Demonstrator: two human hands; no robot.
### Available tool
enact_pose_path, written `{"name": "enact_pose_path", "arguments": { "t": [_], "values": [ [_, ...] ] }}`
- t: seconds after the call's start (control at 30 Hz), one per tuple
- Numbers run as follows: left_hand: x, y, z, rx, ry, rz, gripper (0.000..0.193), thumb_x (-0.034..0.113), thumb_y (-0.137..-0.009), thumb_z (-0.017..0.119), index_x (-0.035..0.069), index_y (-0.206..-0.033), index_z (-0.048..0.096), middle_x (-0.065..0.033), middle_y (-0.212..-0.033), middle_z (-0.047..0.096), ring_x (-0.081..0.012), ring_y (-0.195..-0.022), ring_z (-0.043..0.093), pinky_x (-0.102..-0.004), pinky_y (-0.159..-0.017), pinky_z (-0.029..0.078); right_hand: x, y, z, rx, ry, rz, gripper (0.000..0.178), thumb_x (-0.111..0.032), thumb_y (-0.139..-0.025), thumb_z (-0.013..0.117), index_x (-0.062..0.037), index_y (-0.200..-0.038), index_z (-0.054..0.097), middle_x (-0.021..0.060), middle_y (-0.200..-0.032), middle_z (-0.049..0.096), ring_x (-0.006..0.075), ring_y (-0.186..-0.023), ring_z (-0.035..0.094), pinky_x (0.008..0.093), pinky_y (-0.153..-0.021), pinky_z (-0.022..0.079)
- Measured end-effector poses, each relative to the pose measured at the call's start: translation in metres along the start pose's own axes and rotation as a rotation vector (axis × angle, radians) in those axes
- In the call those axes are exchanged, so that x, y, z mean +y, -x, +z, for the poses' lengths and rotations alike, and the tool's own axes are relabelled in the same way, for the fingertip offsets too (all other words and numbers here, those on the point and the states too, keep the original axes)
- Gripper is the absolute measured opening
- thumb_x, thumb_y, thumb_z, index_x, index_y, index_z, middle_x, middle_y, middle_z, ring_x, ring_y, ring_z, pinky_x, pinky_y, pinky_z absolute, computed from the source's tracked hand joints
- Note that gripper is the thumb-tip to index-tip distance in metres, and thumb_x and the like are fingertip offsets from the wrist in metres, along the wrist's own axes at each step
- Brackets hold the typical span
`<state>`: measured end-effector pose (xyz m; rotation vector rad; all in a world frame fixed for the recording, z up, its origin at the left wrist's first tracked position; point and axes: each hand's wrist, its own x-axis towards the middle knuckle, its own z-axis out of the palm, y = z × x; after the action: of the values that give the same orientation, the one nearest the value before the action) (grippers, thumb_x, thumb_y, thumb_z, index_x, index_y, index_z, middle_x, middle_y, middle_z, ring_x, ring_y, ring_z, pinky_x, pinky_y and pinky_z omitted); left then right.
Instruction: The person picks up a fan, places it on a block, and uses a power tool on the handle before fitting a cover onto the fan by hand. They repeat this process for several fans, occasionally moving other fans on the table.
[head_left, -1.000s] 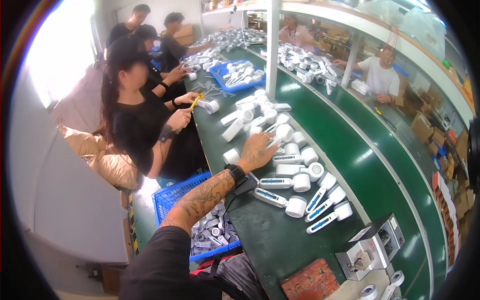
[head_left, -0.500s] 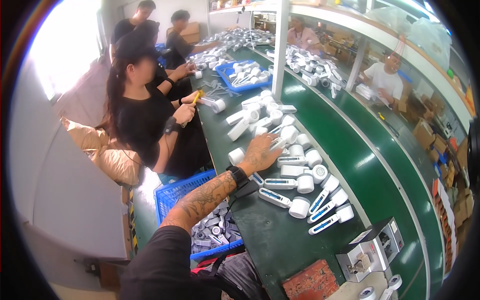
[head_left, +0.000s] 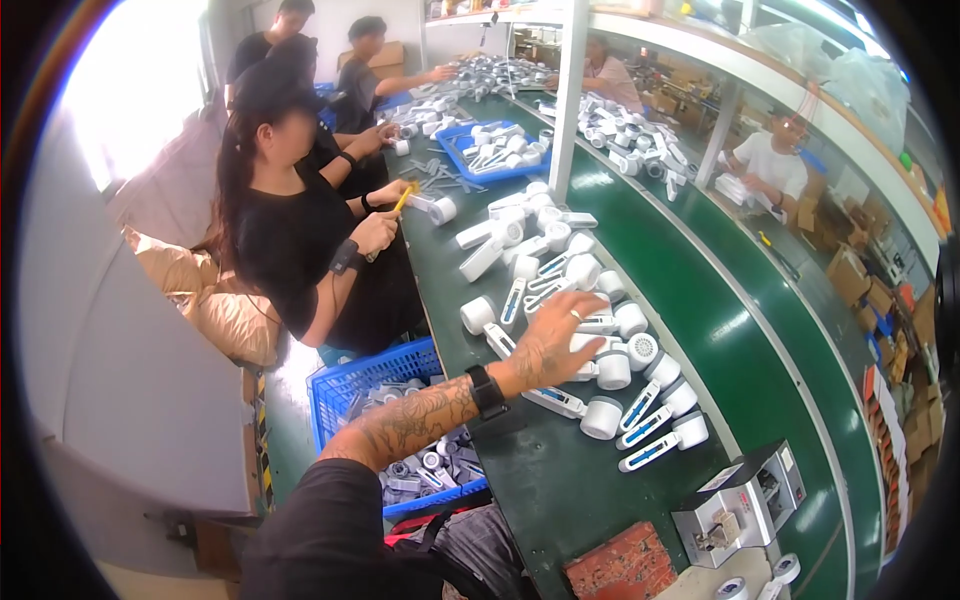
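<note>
My left hand (head_left: 556, 338) reaches palm down over a row of white hand shower heads on the dark green table. Its thumb and fingers are spread apart above the handles in the middle of the row; whether the fingertips touch one is hard to tell. Below the hand lies a shower head with a round white head (head_left: 601, 418) and a long handle. Nearer the right, a shower head with a blue strip in its handle (head_left: 648, 452) rests beside similar ones. One shows its perforated round face (head_left: 642, 350). My right hand is out of view.
A metal fixture (head_left: 735, 515) and a reddish block (head_left: 622, 565) sit at the near right. Below the table edge stands a blue crate (head_left: 325, 400) of grey-white parts. A co-worker at the left holds a yellow tool (head_left: 405, 196). A white post (head_left: 568, 110) rises beyond the pile.
My left hand has come nearer and slightly right along the row, uncovering shower heads with blue strips. A co-worker at the back has stretched an arm toward the far pile.
</note>
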<state>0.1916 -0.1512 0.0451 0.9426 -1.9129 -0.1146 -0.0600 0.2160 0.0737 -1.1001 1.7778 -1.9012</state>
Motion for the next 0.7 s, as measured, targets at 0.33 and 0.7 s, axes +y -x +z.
{"name": "enact_pose_path", "arguments": {
  "t": [0.33, 0.7],
  "values": [
    [0.095, 0.048, 0.001, -0.187, 0.379, 0.308, 0.035, 0.009, -0.084, 0.073, 0.005, -0.117, 0.062, -0.0108, -0.105, 0.063, -0.0286, -0.095, 0.062, -0.0399, -0.080, 0.050, 0.001, 0.001, 0.000, -0.017, -0.063, 0.094, 0.032, -0.034, -0.102, 0.039, -0.0030, -0.097, 0.043, 0.0094, -0.082, 0.046, 0.0213, -0.074, 0.047, 0.0338, -0.071, 0.043],
    [0.130, 0.145, 0.027, -0.555, 0.775, 0.283, 0.010, 0.011, -0.094, 0.063, 0.002, -0.095, 0.060, -0.0114, -0.083, 0.059, -0.0303, -0.076, 0.059, -0.0404, -0.067, 0.048, 0.027, 0.008, -0.020, -0.070, -0.106, 0.082, 0.021, -0.023, -0.101, 0.039, -0.0057, -0.091, 0.045, 0.0078, -0.081, 0.048, 0.0179, -0.074, 0.050, 0.0290, -0.069, 0.043]
  ]
}}
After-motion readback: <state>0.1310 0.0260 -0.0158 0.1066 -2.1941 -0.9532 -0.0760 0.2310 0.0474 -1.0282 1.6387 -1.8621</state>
